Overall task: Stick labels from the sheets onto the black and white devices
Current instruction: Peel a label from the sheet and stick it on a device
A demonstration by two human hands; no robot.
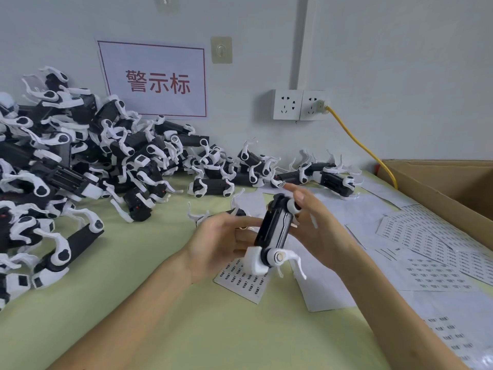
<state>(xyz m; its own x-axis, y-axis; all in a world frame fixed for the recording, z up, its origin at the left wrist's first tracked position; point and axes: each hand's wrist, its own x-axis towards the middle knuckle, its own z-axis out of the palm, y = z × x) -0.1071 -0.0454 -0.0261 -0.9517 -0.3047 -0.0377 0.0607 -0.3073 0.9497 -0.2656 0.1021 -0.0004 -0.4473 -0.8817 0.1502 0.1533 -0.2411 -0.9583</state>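
Head view: the only camera, looking down over a pale green table [160,311] towards a grey wall.
Held device [274,231]: black body with white ends, standing nearly upright above the table's near middle, between both hands. Its white block and round hub are at the bottom.
Left hand [218,244]: grips the device's left side, with thumb and curled fingers closing on the black body.
Right hand [317,225]: lies against the device's right side. The fingers are mostly straight and spread, and the index finger points up past the top white wheel.
Label sheet [240,283]: flat on the table directly under the held device, printed with rows of small labels.
Other sheets [426,236]: several overlapping label sheets spread over the right of the table, well apart from the hands.
Pile of devices [80,156]: many black and white units heaped at the far left, thinning into a loose row along the wall towards the right.
Cardboard box [453,188]: at the far right edge, beside the sheets.
Sign [157,81]: white with a red border and red characters, on the wall above the pile.
Wall socket [298,104]: to the right of the sign, with a yellow cable [360,145] running down towards the box.
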